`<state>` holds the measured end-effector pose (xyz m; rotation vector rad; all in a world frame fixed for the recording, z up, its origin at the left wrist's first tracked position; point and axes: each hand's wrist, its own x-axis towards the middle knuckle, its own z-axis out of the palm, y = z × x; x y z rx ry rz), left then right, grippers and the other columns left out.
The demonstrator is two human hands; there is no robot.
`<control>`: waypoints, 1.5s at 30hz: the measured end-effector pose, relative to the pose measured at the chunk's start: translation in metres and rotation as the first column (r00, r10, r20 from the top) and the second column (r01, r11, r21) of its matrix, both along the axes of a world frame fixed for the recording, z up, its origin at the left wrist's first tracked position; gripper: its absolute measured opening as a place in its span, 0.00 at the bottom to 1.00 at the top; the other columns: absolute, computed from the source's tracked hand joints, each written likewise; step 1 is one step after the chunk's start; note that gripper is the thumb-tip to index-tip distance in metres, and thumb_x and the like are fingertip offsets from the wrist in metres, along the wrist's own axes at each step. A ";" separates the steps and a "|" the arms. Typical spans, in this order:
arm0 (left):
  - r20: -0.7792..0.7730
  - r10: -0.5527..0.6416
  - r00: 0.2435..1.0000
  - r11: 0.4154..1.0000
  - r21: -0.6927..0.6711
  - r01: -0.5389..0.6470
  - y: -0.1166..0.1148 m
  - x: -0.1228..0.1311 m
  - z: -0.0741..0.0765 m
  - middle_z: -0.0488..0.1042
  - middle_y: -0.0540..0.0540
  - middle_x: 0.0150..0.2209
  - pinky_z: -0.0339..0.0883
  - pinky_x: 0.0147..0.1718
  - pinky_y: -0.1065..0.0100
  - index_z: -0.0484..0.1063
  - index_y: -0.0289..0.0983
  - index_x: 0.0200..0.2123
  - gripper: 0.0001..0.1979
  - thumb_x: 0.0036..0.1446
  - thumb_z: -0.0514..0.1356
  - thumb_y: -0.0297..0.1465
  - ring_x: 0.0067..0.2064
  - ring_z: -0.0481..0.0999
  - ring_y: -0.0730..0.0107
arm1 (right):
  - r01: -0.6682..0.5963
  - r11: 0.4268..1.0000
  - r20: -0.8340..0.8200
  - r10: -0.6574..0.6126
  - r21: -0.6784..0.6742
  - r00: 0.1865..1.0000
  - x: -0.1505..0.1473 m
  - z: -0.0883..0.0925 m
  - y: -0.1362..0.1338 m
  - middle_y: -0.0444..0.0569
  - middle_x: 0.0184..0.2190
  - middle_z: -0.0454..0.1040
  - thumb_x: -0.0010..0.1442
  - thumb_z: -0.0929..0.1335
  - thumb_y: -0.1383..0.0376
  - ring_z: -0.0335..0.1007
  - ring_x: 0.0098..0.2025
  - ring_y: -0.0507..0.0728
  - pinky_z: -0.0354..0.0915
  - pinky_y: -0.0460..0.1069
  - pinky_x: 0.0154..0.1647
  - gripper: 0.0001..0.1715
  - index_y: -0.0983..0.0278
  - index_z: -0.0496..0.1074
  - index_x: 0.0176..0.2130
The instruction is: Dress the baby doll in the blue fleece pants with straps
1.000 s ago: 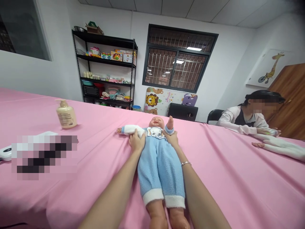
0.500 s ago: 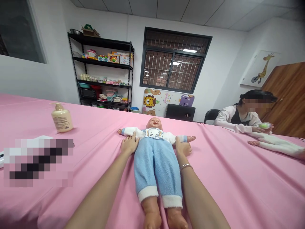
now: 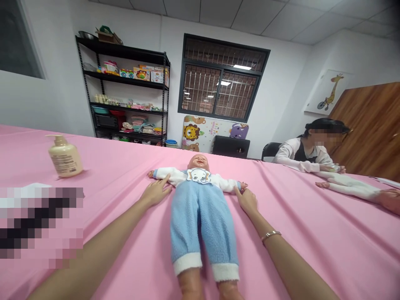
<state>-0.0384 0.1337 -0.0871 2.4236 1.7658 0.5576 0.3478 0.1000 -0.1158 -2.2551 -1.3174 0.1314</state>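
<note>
A baby doll (image 3: 201, 208) in fuzzy blue overalls and a white top with an elephant face lies on its back, head away from me, arms spread wide. My left hand (image 3: 156, 192) rests beside the doll's arm on the left, fingers stretched out, the fingertips at its white sleeve (image 3: 170, 173). On the other side my right hand (image 3: 249, 201), with a bracelet (image 3: 271, 236) on the wrist, has a finger extended to the blue cuff (image 3: 240, 186) by the doll's hand. Neither hand appears to grip anything. The doll's feet are cut off by the lower edge.
A cream pump bottle (image 3: 66, 159) stands on the pink cloth (image 3: 125, 160) at the left, near a blurred-out patch. A person (image 3: 300, 152) sits at the right with another doll (image 3: 353, 185) in white. Behind the table are a black shelf (image 3: 125, 79) and a window.
My hands have moved outward from the doll's body, the left one leftward, the right one rightward. The doll's right-side arm now slopes slightly lower. The view has shifted a little.
</note>
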 end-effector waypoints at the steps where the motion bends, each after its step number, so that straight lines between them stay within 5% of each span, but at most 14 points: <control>1: 0.006 0.000 1.000 1.000 0.001 0.000 -0.001 -0.001 0.001 0.58 0.42 0.60 0.55 0.51 0.60 0.43 0.41 0.63 0.33 0.56 0.47 0.43 0.58 0.60 0.55 | -0.024 1.000 0.005 0.024 -0.003 1.000 0.002 -0.002 -0.001 0.60 0.46 0.67 0.57 0.56 0.45 0.62 0.50 0.66 0.59 0.54 0.46 0.34 0.70 0.67 0.44; 6: 0.033 0.004 0.999 1.000 0.031 -0.005 -0.004 0.001 0.002 0.65 0.40 0.55 0.59 0.47 0.62 0.47 0.40 0.62 0.31 0.56 0.49 0.40 0.54 0.66 0.54 | -0.041 0.999 0.009 0.041 0.024 0.999 0.006 -0.007 -0.004 0.60 0.45 0.68 0.56 0.58 0.48 0.62 0.50 0.67 0.59 0.54 0.45 0.31 0.70 0.67 0.44; 10: 0.097 0.096 0.991 0.992 0.068 -0.103 -0.013 0.007 0.012 0.73 0.41 0.46 0.62 0.38 0.64 0.55 0.40 0.58 0.24 0.58 0.48 0.36 0.46 0.72 0.55 | 0.070 0.933 -0.055 -0.053 0.353 0.997 -0.008 0.006 -0.012 0.61 0.44 0.68 0.53 0.61 0.52 0.61 0.49 0.66 0.57 0.55 0.47 0.28 0.71 0.65 0.45; 13: 0.215 0.091 0.972 0.993 0.055 -0.105 -0.025 0.014 0.027 0.76 0.45 0.36 0.62 0.31 0.66 0.63 0.41 0.49 0.19 0.59 0.46 0.41 0.36 0.75 0.58 | 0.004 0.878 -0.244 0.129 0.479 0.961 -0.027 0.025 -0.022 0.56 0.36 0.71 0.54 0.60 0.52 0.67 0.37 0.59 0.60 0.51 0.39 0.22 0.69 0.66 0.38; 16: 0.425 -0.019 0.905 0.989 -0.127 0.081 -0.037 0.022 0.038 0.74 0.48 0.25 0.62 0.23 0.69 0.65 0.39 0.44 0.24 0.57 0.44 0.49 0.23 0.72 0.65 | -0.280 0.917 -0.551 0.396 0.286 0.735 -0.049 0.041 -0.033 0.49 0.24 0.69 0.55 0.59 0.46 0.61 0.21 0.51 0.57 0.46 0.24 0.27 0.67 0.65 0.32; 19: 0.589 -0.031 0.808 0.898 -0.338 0.281 -0.048 0.033 0.042 0.73 0.48 0.26 0.61 0.19 0.69 0.64 0.38 0.48 0.29 0.52 0.51 0.53 0.20 0.70 0.66 | -0.517 0.830 -0.806 0.445 0.208 0.390 -0.066 0.048 -0.044 0.44 0.23 0.67 0.53 0.62 0.42 0.56 0.18 0.47 0.52 0.42 0.19 0.29 0.65 0.66 0.35; 22: 0.753 0.020 0.658 0.850 -0.359 0.386 -0.055 0.043 0.040 0.73 0.43 0.43 0.68 0.30 0.67 0.59 0.40 0.55 0.34 0.45 0.62 0.46 0.36 0.75 0.61 | -0.547 0.772 -0.866 0.475 0.323 0.159 -0.076 0.047 -0.051 0.46 0.35 0.70 0.51 0.67 0.48 0.65 0.31 0.49 0.61 0.42 0.28 0.25 0.63 0.67 0.41; 24: 0.867 0.072 0.493 0.829 -0.327 0.454 -0.056 0.048 0.038 0.68 0.43 0.51 0.66 0.42 0.66 0.58 0.41 0.55 0.34 0.45 0.64 0.40 0.48 0.70 0.60 | -0.470 0.780 -0.856 0.509 0.413 0.092 -0.079 0.042 -0.050 0.47 0.40 0.70 0.50 0.69 0.52 0.66 0.38 0.51 0.63 0.43 0.35 0.24 0.63 0.67 0.42; 28: 0.926 0.218 0.308 0.820 -0.345 0.457 -0.052 0.051 0.034 0.67 0.44 0.52 0.61 0.49 0.64 0.62 0.40 0.50 0.28 0.44 0.63 0.35 0.53 0.66 0.60 | -0.347 0.824 -0.844 0.517 0.448 0.141 -0.075 0.030 -0.038 0.45 0.31 0.70 0.45 0.71 0.53 0.65 0.31 0.50 0.62 0.43 0.29 0.22 0.65 0.66 0.35; 31: 0.919 0.268 0.289 0.816 -0.376 0.439 -0.048 0.050 0.030 0.69 0.43 0.50 0.64 0.46 0.64 0.63 0.38 0.48 0.27 0.42 0.64 0.32 0.50 0.69 0.59 | -0.196 0.885 -0.828 0.465 0.423 0.314 -0.060 0.026 -0.026 0.41 0.20 0.64 0.38 0.73 0.53 0.59 0.22 0.47 0.57 0.41 0.22 0.24 0.64 0.62 0.29; 35: 0.937 0.195 0.289 0.833 -0.314 0.455 -0.044 0.050 0.024 0.68 0.43 0.51 0.63 0.48 0.65 0.65 0.38 0.47 0.27 0.41 0.65 0.32 0.51 0.68 0.61 | -0.002 0.911 -0.794 0.361 0.412 0.490 -0.043 0.030 -0.021 0.40 0.17 0.62 0.39 0.71 0.54 0.56 0.18 0.46 0.54 0.41 0.17 0.23 0.64 0.60 0.27; 39: 0.953 0.134 0.272 0.863 -0.247 0.440 -0.037 0.049 0.016 0.70 0.43 0.49 0.61 0.50 0.64 0.69 0.36 0.44 0.23 0.43 0.65 0.37 0.51 0.68 0.60 | -0.175 0.845 -0.617 0.495 0.505 0.611 -0.055 0.037 -0.025 0.51 0.34 0.71 0.43 0.68 0.53 0.68 0.32 0.53 0.64 0.44 0.24 0.22 0.66 0.66 0.35; 42: 0.952 0.183 0.247 0.896 -0.264 0.356 -0.031 0.047 0.010 0.74 0.43 0.44 0.62 0.49 0.63 0.72 0.35 0.38 0.19 0.44 0.63 0.39 0.47 0.71 0.59 | -0.344 0.807 -0.603 0.589 0.480 0.539 -0.070 0.036 -0.028 0.52 0.45 0.69 0.46 0.66 0.54 0.66 0.47 0.58 0.67 0.49 0.39 0.23 0.65 0.68 0.40; 45: 0.950 0.212 0.231 0.911 -0.277 0.305 -0.028 0.046 0.008 0.75 0.43 0.41 0.63 0.47 0.63 0.73 0.35 0.34 0.16 0.43 0.62 0.38 0.46 0.71 0.59 | -0.529 0.728 -0.611 0.671 0.436 0.420 -0.076 0.032 -0.031 0.50 0.43 0.72 0.45 0.67 0.58 0.66 0.46 0.58 0.64 0.51 0.46 0.22 0.66 0.69 0.40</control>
